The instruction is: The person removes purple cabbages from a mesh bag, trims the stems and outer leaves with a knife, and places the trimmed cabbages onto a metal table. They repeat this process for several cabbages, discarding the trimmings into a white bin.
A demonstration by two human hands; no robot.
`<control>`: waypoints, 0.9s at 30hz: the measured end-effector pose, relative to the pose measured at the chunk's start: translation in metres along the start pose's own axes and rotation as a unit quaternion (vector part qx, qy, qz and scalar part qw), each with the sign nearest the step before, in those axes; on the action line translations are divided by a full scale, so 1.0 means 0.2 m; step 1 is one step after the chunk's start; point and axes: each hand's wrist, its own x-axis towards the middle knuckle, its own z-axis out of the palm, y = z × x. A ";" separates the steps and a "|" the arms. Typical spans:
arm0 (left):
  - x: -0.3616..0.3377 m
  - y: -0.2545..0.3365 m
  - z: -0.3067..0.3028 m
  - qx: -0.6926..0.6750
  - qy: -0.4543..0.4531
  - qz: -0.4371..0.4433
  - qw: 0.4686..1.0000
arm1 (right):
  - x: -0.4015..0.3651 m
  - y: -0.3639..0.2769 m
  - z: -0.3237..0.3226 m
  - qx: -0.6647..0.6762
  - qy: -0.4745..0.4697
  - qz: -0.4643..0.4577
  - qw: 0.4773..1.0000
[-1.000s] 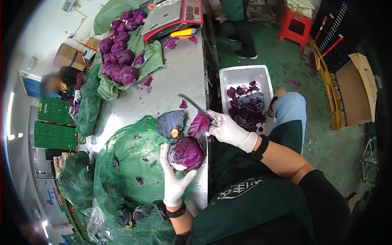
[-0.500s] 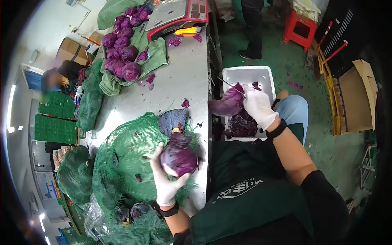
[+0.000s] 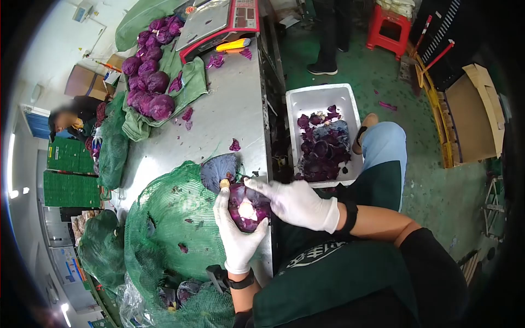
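My left hand (image 3: 238,240), in a white glove, grips a red cabbage (image 3: 236,212) from below and the left side. Its pale cut stem end faces up toward me. My gloved right hand (image 3: 298,203) reaches over the cabbage from the right, fingers touching its upper edge. Whatever those fingers hold is hidden. Beside the cabbage, a greyish-purple cabbage leaf (image 3: 217,170) lies at the edge of the green mesh bag (image 3: 180,218). More cabbages (image 3: 186,290) show inside the bag's near part.
A white foam box (image 3: 351,101) with purple leaf trimmings stands right of the metal table (image 3: 219,120). Several red cabbages (image 3: 158,82) lie on green sacking beside a red scale (image 3: 240,16) and a yellow utility knife (image 3: 233,45). Other people stand beyond.
My right hand has moved left from above the foam box to the cabbage, and the purple leaf it held is gone from it. The cabbage has turned, showing its stem end.
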 end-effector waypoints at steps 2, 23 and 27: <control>0.01 0.01 -0.02 0.015 -0.012 0.005 1.000 | 0.04 0.13 0.03 0.050 0.031 0.069 0.996; 0.05 0.00 0.07 0.009 0.015 -0.033 0.999 | 0.10 -0.07 -0.03 -0.184 -0.036 -0.014 0.982; -0.02 0.06 0.10 0.056 0.044 0.059 0.996 | 0.29 0.22 -0.04 -0.010 0.020 0.075 0.997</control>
